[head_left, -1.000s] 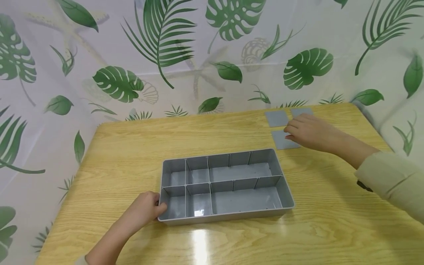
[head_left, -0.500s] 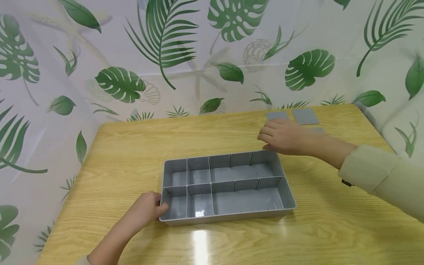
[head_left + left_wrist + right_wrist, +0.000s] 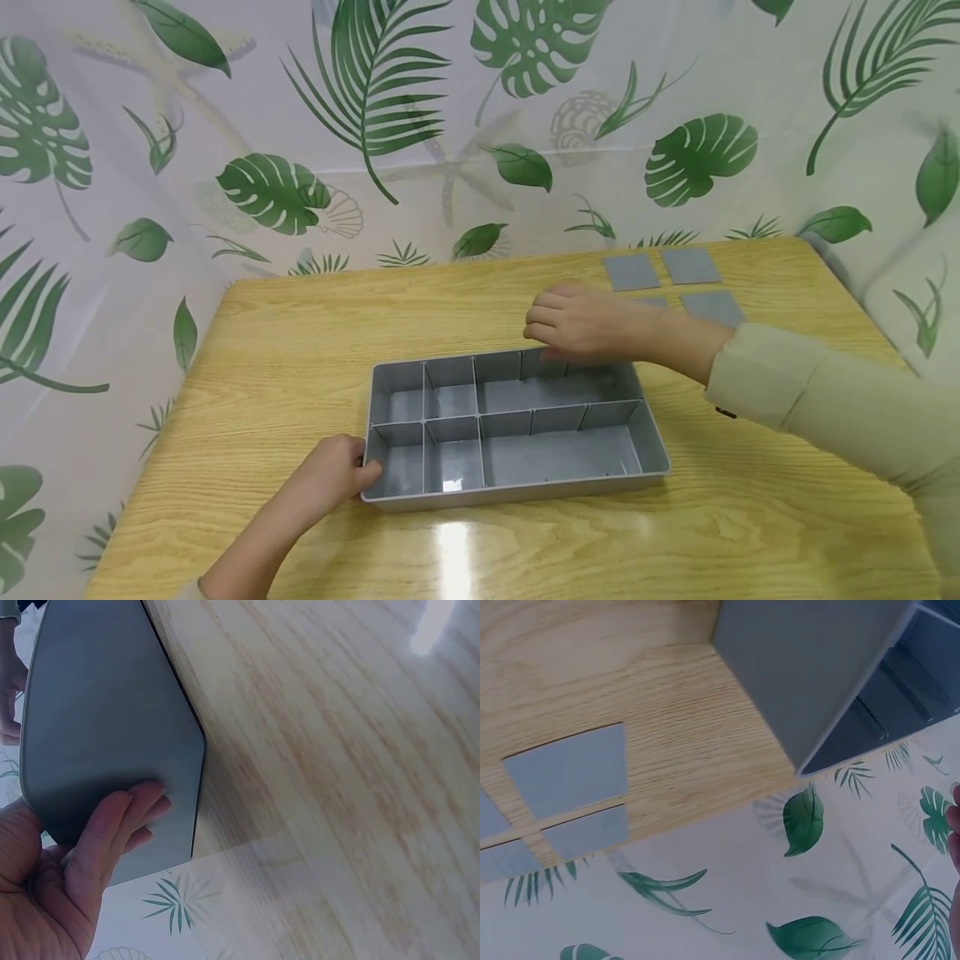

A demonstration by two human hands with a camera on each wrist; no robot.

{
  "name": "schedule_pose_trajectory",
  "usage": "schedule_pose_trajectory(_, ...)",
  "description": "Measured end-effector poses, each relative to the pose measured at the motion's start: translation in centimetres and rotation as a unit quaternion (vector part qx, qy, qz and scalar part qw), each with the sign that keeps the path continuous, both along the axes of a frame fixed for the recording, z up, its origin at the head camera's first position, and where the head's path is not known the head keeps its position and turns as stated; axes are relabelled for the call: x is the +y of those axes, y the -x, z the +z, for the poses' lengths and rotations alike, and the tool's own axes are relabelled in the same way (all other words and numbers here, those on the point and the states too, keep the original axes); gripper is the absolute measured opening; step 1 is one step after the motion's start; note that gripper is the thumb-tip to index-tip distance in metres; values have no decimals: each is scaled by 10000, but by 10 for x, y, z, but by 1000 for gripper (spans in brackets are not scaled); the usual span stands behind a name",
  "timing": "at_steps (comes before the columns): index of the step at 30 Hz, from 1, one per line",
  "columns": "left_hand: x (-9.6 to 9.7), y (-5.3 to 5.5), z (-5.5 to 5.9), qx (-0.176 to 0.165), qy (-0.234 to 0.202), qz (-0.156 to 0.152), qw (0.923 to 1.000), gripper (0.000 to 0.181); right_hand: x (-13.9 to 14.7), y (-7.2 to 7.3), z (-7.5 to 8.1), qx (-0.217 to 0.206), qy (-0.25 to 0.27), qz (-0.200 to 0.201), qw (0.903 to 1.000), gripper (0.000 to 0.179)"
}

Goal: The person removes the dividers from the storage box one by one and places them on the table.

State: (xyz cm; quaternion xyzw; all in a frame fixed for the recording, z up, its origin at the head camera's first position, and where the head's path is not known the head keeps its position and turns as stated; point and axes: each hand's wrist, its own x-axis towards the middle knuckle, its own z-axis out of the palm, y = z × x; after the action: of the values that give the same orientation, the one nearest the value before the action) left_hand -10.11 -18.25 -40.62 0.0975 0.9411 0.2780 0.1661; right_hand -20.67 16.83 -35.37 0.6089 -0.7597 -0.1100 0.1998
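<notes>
Leaf-printed backdrop point(image 3: 420, 227), wood-grain table point(image 3: 277, 350) | left hand point(image 3: 336, 470) pinches the left end wall of the gray divided tray point(image 3: 517, 493), mid-table; a firm hold should stop it skidding | dividers point(image 3: 505, 423) call for light contact | right hand point(image 3: 581, 321) at the tray's far rim, grip can't be told; best moved gently | four gray squares point(image 3: 692, 266) flat, far right

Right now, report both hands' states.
Left hand: holding the gray box, left end.
Right hand: by the far rim; open or closed cannot be told.
</notes>
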Motion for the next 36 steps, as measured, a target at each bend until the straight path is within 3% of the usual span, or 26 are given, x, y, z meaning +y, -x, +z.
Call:
schedule_pose_trajectory(13, 0, 1, -3, -87, -5, 33, 10000, 29, -37, 3, -3, -521, -115, 411, 9977, 22)
schedule_pose_trajectory(22, -2, 1, -1, -113, -49, -15, 9999, 31, -63, 1, -7, -145, -625, 701, 9955, 28)
schedule_pose_trajectory(36, -1, 1, -2, 13, -29, -51, 10000, 31, -81, 1, -25, 245, -922, 1072, 9896, 4)
